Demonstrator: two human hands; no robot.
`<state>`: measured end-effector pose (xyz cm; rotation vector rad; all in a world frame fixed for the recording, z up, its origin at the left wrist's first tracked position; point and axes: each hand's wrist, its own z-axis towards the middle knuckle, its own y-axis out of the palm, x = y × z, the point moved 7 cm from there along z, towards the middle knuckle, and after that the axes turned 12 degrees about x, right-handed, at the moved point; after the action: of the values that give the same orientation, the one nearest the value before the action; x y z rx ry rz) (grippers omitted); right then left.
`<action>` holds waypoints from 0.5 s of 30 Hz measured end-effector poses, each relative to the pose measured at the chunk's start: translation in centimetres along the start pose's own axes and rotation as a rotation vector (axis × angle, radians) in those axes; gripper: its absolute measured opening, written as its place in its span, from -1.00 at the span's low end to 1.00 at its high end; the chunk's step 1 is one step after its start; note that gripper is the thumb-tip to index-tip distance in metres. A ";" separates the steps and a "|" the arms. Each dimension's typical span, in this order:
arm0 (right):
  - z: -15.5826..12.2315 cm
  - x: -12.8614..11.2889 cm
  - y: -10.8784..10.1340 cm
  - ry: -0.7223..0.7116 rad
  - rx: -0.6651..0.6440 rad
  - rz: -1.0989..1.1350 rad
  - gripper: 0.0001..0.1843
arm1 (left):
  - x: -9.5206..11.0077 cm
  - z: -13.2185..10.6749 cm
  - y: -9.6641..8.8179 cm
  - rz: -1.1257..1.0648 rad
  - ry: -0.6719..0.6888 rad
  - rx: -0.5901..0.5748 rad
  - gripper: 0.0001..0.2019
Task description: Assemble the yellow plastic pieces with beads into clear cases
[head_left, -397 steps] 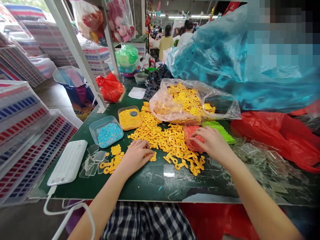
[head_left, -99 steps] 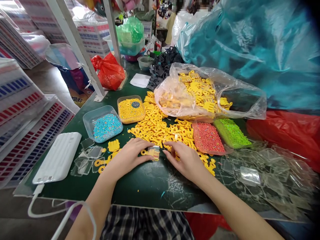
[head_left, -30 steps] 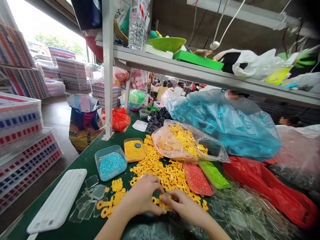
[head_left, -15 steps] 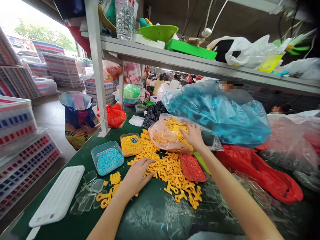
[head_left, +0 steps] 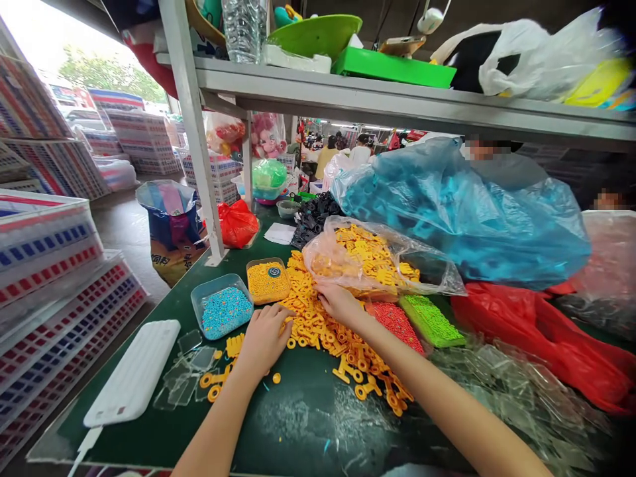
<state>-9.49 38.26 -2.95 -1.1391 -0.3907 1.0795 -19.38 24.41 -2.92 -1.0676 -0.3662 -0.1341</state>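
Observation:
Small yellow plastic pieces [head_left: 318,324], some with ringed ends, lie heaped across the green table. My left hand [head_left: 263,336] rests at the near left edge of this heap, fingers curled together. A bit of yellow shows by its fingertips; what it holds is unclear. Over the heap, my right hand [head_left: 338,305] has its fingertips drawn together among the pieces, just in front of a clear plastic bag [head_left: 322,255] full of more of them. Whatever is in that pinch is hidden. A lone round yellow bit [head_left: 277,378] lies below my left hand.
Trays of blue beads [head_left: 226,311], yellow beads [head_left: 268,281], red beads [head_left: 397,324] and green beads [head_left: 432,320] surround the heap. A white power bank [head_left: 133,371] and clear plates [head_left: 186,371] lie left. A large blue bag [head_left: 462,212] stands behind, under a shelf [head_left: 377,93].
My right hand has left the plastic bag and come down leftward to the loose heap. My left hand's fingers have gone from spread to curled. The view has shifted slightly.

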 end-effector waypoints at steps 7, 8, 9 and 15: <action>7.7 0.4 3.1 0.091 0.050 -0.017 -0.61 | 0.2 -0.1 0.2 -0.025 -0.037 -0.038 -0.74; 8.7 0.4 3.5 0.096 0.046 -0.019 -0.60 | 0.2 -0.1 0.2 -0.026 -0.038 -0.039 -0.75; 9.5 0.3 4.0 0.098 0.037 -0.023 -0.60 | 0.2 -0.1 0.2 -0.025 -0.039 -0.037 -0.75; 11.8 -0.3 6.9 0.130 -0.078 -0.094 -0.64 | -0.3 0.1 0.3 0.066 -0.014 -0.007 -0.74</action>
<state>-21.66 44.41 -3.93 -1.2408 -0.3822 0.9097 -19.58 24.57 -3.21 -1.0872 -0.3429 -0.0686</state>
